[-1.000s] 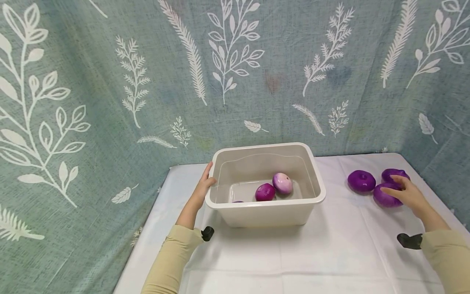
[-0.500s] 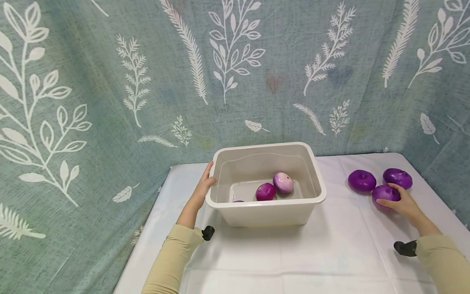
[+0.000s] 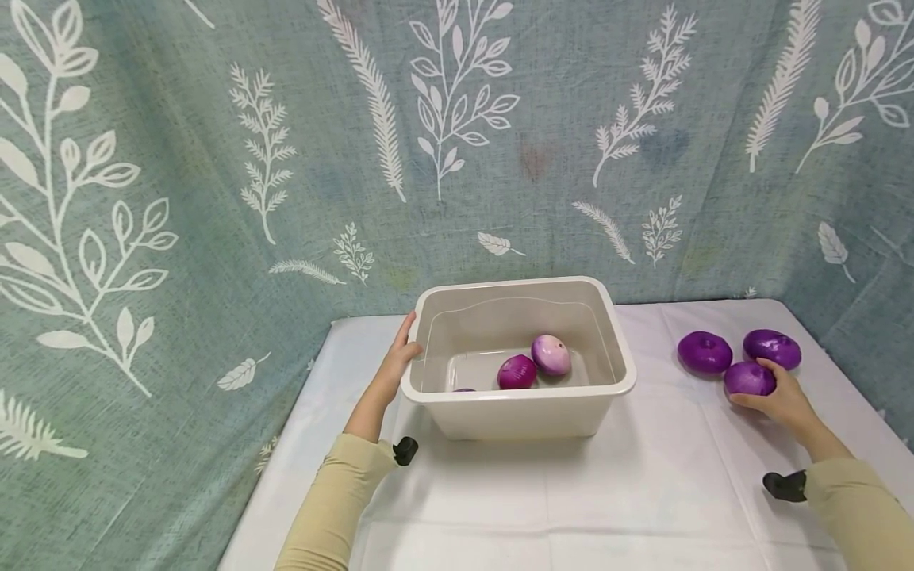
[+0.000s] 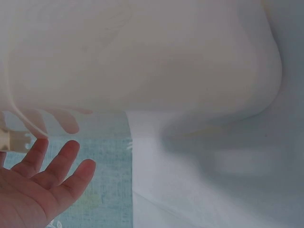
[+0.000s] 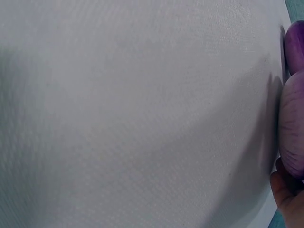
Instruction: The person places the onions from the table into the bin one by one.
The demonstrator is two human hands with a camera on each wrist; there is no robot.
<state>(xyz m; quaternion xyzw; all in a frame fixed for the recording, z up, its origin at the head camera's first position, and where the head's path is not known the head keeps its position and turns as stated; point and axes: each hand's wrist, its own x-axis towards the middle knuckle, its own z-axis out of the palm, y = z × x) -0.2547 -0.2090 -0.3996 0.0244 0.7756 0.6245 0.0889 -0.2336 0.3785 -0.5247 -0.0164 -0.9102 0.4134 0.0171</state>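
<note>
A cream plastic tub (image 3: 519, 396) stands mid-table with two purple onions (image 3: 516, 372) and a paler one (image 3: 551, 354) inside. My left hand (image 3: 396, 366) rests with straight fingers against the tub's left rim; the left wrist view shows its fingers (image 4: 57, 166) spread beside the tub wall (image 4: 142, 57). On the right lie three purple onions. My right hand (image 3: 774, 395) curls round the nearest onion (image 3: 748, 378), which also shows at the right edge of the right wrist view as a purple onion (image 5: 292, 133). The other two onions (image 3: 704, 351) (image 3: 772, 348) lie just behind it.
A white cloth (image 3: 571, 492) covers the table, and its right edge runs close to the onions. A teal curtain (image 3: 286, 159) with white leaf prints hangs behind and to the left.
My right hand drew back from the far onions and closed round the nearest one. The left hand and the tub stayed put.
</note>
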